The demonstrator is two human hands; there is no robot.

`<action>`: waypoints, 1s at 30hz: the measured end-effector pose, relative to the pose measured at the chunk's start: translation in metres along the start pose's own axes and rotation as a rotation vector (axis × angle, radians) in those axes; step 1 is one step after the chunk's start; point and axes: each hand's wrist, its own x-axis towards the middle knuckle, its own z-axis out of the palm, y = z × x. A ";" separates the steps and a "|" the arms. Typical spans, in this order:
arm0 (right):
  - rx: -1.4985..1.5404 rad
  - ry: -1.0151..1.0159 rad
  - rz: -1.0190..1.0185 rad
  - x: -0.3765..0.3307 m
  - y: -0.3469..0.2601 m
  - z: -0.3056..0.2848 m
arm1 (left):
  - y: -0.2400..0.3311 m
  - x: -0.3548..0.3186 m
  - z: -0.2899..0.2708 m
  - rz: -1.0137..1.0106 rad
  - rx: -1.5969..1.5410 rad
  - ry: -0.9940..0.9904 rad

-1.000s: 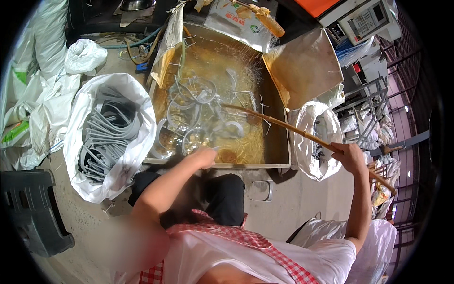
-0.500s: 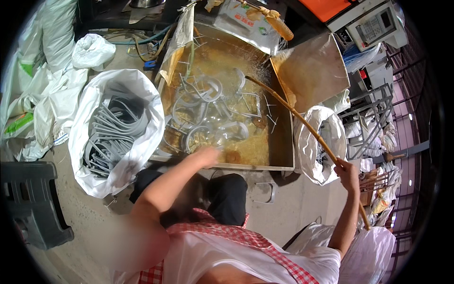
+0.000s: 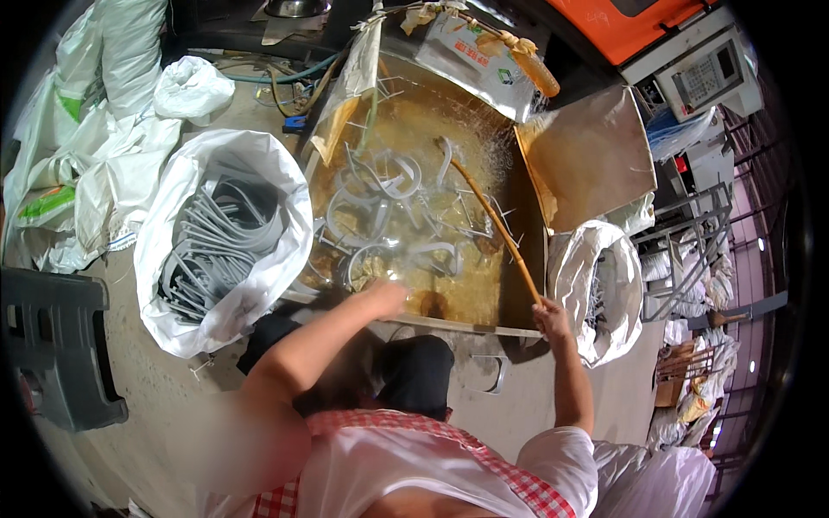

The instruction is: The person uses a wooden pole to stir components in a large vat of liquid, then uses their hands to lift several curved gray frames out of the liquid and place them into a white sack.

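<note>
One stick [image 3: 496, 220] aslant from right hand [image 3: 552, 320], tip forward-left.

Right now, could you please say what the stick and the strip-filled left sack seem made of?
Stick: probably bamboo or wood, smooth, judging by its yellow-brown colour and slight bend. Sack: likely plastic, faintly glossy, judging by its creased white folds.

- Grey concrete floor [image 3: 484, 413] across the lower middle
- Dark plastic stool [image 3: 73, 388] at the left edge
- Orange machine panel [image 3: 604, 28] and pale keypad console [image 3: 701, 85] at upper right
- Pinkish ribbed wall [image 3: 739, 406] with small bright lights [image 3: 762, 244], far right
</note>
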 end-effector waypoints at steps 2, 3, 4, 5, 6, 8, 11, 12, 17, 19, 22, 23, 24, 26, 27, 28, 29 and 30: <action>0.208 -0.053 -0.014 0.006 0.001 0.030 | -0.011 0.010 0.015 -0.047 -0.015 0.012; 0.251 -0.084 -0.066 0.012 0.003 0.037 | -0.011 0.011 0.015 0.003 0.014 -0.013; 0.256 -0.084 -0.065 0.016 0.002 0.039 | -0.010 0.012 0.014 0.053 0.043 -0.038; 0.308 -0.054 -0.052 0.024 0.000 0.044 | -0.010 0.014 0.014 0.053 0.047 -0.042; 0.362 -0.030 -0.037 0.030 -0.009 0.052 | -0.011 0.015 0.016 0.030 0.047 -0.025; 0.403 -0.023 0.002 0.038 -0.036 0.058 | -0.013 0.016 0.022 -0.009 0.042 0.013; 0.394 -0.002 0.068 0.050 -0.062 0.049 | -0.022 0.020 0.035 0.035 -0.014 0.105; 0.390 0.000 0.069 0.050 -0.061 0.044 | -0.020 0.019 0.033 0.037 -0.018 0.105; 0.004 0.040 -0.050 0.022 -0.041 0.027 | -0.007 0.006 0.003 0.023 -0.017 -0.063; -0.028 0.050 -0.038 -0.008 -0.034 0.016 | -0.008 0.001 0.004 0.031 -0.028 -0.034; -0.107 0.097 -0.062 -0.058 -0.015 -0.005 | -0.006 -0.004 0.005 0.046 -0.024 0.000; -0.078 0.103 -0.011 -0.081 -0.022 -0.003 | -0.005 -0.005 0.005 0.041 -0.012 0.008; -0.051 0.115 0.040 -0.109 -0.032 -0.001 | -0.003 -0.007 0.004 0.046 -0.015 0.007; -0.046 0.149 0.076 -0.144 -0.032 -0.002 | -0.003 -0.012 0.003 0.061 0.000 0.054; -0.048 0.151 0.079 -0.159 -0.030 -0.003 | -0.003 -0.012 0.006 0.063 -0.002 0.053; -0.039 0.134 0.092 -0.173 -0.030 -0.005 | -0.005 -0.010 0.009 0.068 -0.013 0.040; -0.030 0.116 0.104 -0.182 -0.029 -0.007 | -0.005 -0.008 0.011 0.071 -0.025 0.027; -0.030 0.123 0.107 -0.189 -0.025 -0.011 | -0.003 -0.009 0.009 0.079 -0.025 0.026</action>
